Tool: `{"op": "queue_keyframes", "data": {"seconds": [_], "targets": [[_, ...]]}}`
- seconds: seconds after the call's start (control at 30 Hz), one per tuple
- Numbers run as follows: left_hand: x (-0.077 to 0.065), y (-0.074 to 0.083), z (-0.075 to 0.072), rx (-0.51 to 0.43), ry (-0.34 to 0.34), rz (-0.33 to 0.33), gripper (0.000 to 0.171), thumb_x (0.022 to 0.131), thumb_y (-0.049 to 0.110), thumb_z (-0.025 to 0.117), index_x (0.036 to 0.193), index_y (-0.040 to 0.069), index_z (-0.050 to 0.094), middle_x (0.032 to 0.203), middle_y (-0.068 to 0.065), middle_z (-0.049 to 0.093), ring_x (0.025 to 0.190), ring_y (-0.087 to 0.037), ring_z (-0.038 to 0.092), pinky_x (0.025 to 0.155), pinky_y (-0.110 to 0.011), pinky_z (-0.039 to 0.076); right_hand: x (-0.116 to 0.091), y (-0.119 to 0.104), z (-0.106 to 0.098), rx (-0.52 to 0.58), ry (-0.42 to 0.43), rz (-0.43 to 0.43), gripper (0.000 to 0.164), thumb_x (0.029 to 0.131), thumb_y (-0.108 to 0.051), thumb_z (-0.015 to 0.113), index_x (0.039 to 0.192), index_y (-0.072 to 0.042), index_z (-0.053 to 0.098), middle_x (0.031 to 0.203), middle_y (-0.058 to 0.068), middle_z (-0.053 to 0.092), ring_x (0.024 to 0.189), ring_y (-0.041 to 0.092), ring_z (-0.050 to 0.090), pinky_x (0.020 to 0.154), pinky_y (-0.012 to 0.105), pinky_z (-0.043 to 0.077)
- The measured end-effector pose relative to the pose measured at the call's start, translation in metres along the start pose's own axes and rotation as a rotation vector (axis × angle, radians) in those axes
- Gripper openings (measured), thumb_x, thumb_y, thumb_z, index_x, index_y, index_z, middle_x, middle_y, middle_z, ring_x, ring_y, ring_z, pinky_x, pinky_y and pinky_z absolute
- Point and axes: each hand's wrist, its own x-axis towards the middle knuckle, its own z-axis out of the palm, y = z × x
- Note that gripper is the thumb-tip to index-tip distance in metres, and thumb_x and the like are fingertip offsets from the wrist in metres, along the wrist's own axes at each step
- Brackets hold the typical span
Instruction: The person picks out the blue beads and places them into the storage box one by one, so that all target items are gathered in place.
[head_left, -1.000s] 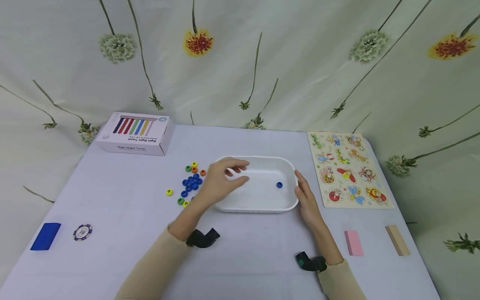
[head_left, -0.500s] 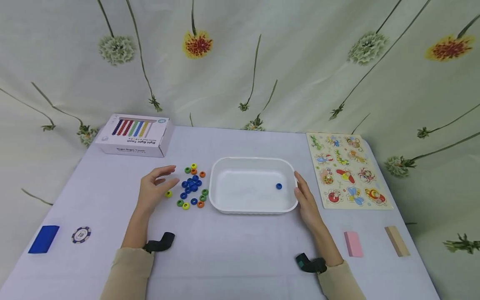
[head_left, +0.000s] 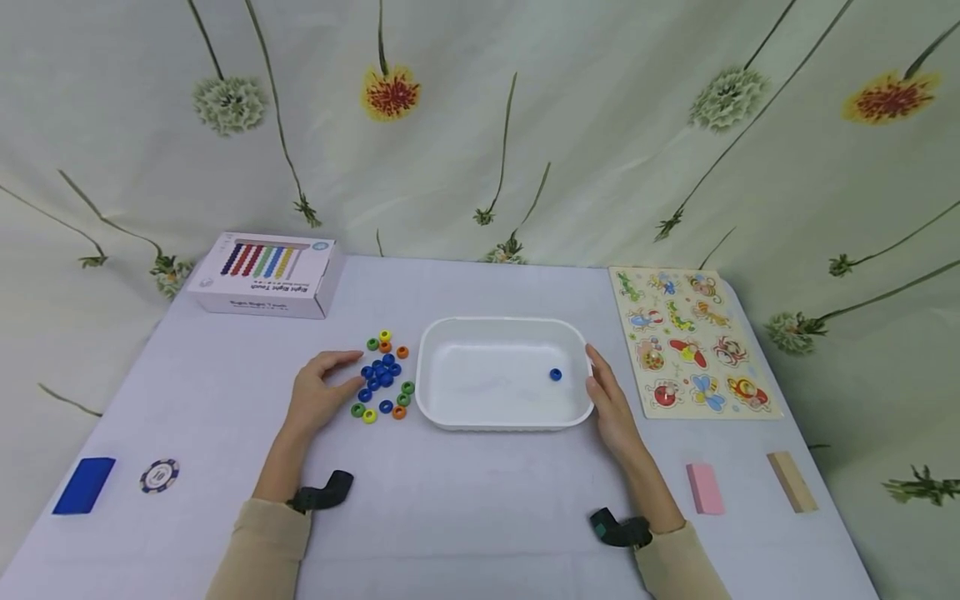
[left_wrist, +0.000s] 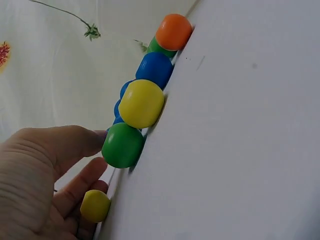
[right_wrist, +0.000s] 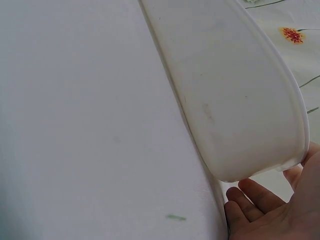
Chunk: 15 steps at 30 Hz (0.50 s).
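My left hand point(head_left: 318, 396) is at the left side of a group of small beads, its thumb and fingers apart. The thumb tip lies close to the blue beads point(head_left: 384, 379). In the left wrist view a green bead point(left_wrist: 122, 145) partly covers the thumb tip, and a yellow bead point(left_wrist: 95, 206) stands in front of the fingers. My right hand point(head_left: 613, 408) rests against the right end of a white tray point(head_left: 495, 420), fingers mostly straight. Inside the tray, toward its right, is one blue bead point(head_left: 556, 375). The right wrist view shows the tray's outer wall point(right_wrist: 235, 100) beside the fingers.
A white box point(head_left: 262, 275) stands at the back left. A picture puzzle board point(head_left: 686, 342) lies at the right, with a pink block point(head_left: 706, 489) and a wooden block point(head_left: 792, 482) nearer. At the left are a blue block point(head_left: 84, 485) and a poker chip point(head_left: 160, 476).
My left hand has gone from above the tray back left, then slightly right up to the blue beads. The right hand has stayed at the tray's end. The head view has shifted slightly.
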Motion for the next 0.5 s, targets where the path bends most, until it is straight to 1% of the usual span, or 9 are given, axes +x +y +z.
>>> {"op": "queue_keyframes", "data": {"seconds": [0.17, 0.23, 0.33, 0.4, 0.5], "targets": [[-0.0002, -0.0017, 0.0027, 0.074, 0.019, 0.033, 0.032, 0.078, 0.018, 0.067, 0.109, 0.014, 0.062, 0.111, -0.006, 0.056, 0.112, -0.027, 0.045, 0.095, -0.047, 0.032, -0.0012, -0.0006, 0.0009, -0.015, -0.001, -0.024, 0.045, 0.096, -0.026, 0.031, 0.140, -0.030, 0.022, 0.147, -0.001, 0.021, 0.134, 0.025, 0.020, 0.104, 0.048, 0.021], [0.0001, -0.0014, 0.0037, 0.104, 0.025, 0.039, 0.030, 0.078, 0.018, 0.067, 0.107, 0.014, 0.063, 0.110, -0.006, 0.056, 0.112, -0.027, 0.044, 0.095, -0.047, 0.032, -0.0013, -0.0013, 0.0008, -0.014, -0.003, -0.025, 0.045, 0.096, -0.026, 0.032, 0.140, -0.030, 0.022, 0.147, -0.001, 0.021, 0.134, 0.026, 0.020, 0.104, 0.049, 0.021], [0.0004, -0.0002, 0.0051, 0.137, 0.029, 0.045, 0.026, 0.077, 0.016, 0.067, 0.103, 0.013, 0.064, 0.107, -0.005, 0.055, 0.110, -0.027, 0.044, 0.093, -0.048, 0.032, -0.0012, -0.0019, 0.0003, -0.004, -0.009, -0.014, 0.044, 0.096, -0.028, 0.032, 0.139, -0.032, 0.022, 0.147, -0.003, 0.020, 0.134, 0.023, 0.019, 0.105, 0.048, 0.019], [0.0004, 0.0009, 0.0057, 0.155, 0.028, 0.043, 0.024, 0.078, 0.016, 0.067, 0.102, 0.012, 0.065, 0.106, -0.005, 0.055, 0.108, -0.027, 0.044, 0.092, -0.048, 0.032, -0.0013, -0.0020, 0.0000, 0.003, -0.011, -0.011, 0.044, 0.096, -0.028, 0.032, 0.139, -0.032, 0.022, 0.147, -0.005, 0.020, 0.135, 0.022, 0.018, 0.106, 0.047, 0.018], [0.0006, 0.0030, 0.0039, 0.163, 0.020, 0.013, 0.023, 0.080, 0.021, 0.065, 0.101, 0.013, 0.065, 0.108, -0.006, 0.056, 0.109, -0.027, 0.045, 0.092, -0.048, 0.033, -0.0007, -0.0014, 0.0005, 0.017, -0.010, 0.000, 0.044, 0.096, -0.028, 0.033, 0.139, -0.033, 0.023, 0.146, -0.008, 0.020, 0.135, 0.019, 0.018, 0.106, 0.045, 0.018]]}}
